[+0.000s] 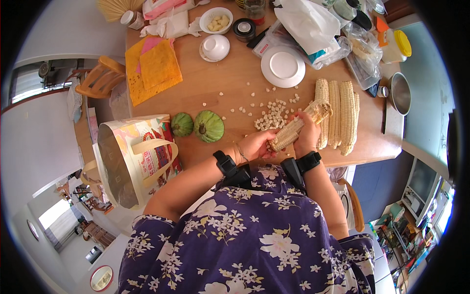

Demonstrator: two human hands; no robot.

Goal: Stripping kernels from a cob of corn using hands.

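Observation:
Near the table's front edge, both my hands are closed on one ear of dried corn (pixel 288 135), tilted with its upper end to the right. My left hand (pixel 258 146) grips the lower end, its fingertips partly hidden. Around the middle wraps my right hand (pixel 308 134), below the dry, papery tip (pixel 320 110). Loose pale kernels (pixel 270 115) lie in a heap just beyond my hands, with several scattered farther left. Beside my right hand, more ears of corn (pixel 335 117) lie side by side in a row.
Two green squashes (pixel 209 126) sit left of my hands, next to a fabric tote bag (pixel 129 159). Orange cloths (pixel 155 68) lie at the far left. An upturned white plate (pixel 283 67), a bowl of pale pieces (pixel 216 21) and plastic bags (pixel 313 29) stand farther back. A metal bowl (pixel 400 93) is at right.

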